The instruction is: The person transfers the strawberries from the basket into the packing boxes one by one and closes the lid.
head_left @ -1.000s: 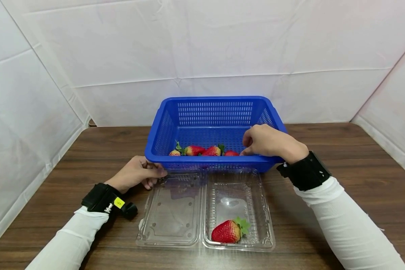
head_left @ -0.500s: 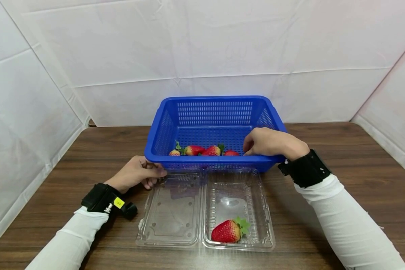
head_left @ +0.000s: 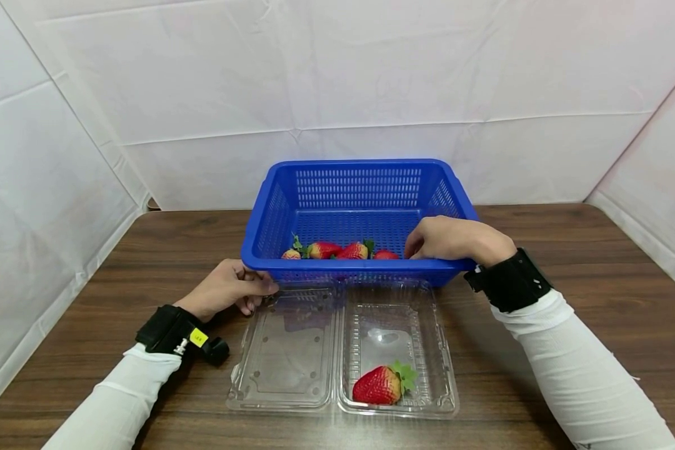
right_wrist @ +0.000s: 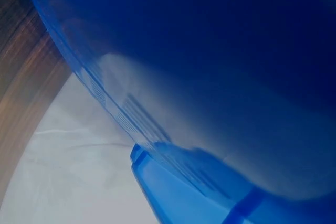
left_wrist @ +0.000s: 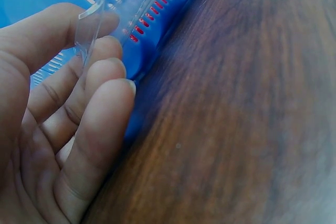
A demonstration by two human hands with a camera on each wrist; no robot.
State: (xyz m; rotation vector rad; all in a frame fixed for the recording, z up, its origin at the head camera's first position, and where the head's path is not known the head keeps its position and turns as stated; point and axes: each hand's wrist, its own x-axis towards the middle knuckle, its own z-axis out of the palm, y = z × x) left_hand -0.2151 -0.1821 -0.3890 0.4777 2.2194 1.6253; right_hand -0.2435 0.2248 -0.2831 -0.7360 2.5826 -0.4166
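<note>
An opened clear plastic clamshell box (head_left: pixel 282 350) lies on the table, with one red strawberry (head_left: pixel 378 385) at the near end of its right half. My left hand (head_left: pixel 233 289) pinches the far left corner of the box; the left wrist view shows clear plastic (left_wrist: pixel 90 32) between thumb and fingers. Behind the box stands a blue slotted basket (head_left: pixel 349 265) holding several strawberries (head_left: pixel 325 250) along its near side. My right hand (head_left: pixel 455 239) reaches down into the basket's near right corner. Its fingertips are hidden behind the front wall, so any hold is out of sight.
Dark wood table (head_left: pixel 540 250) extends to both sides of the basket and box. White cloth (head_left: pixel 326 81) hangs behind and at the sides. The blue basket wall (right_wrist: pixel 184 187) fills much of the right wrist view and hides the hand there.
My right hand has sunk slightly lower into the basket, its fingertips passing out of sight behind the front wall. The left hand, box and strawberry in it stay put.
</note>
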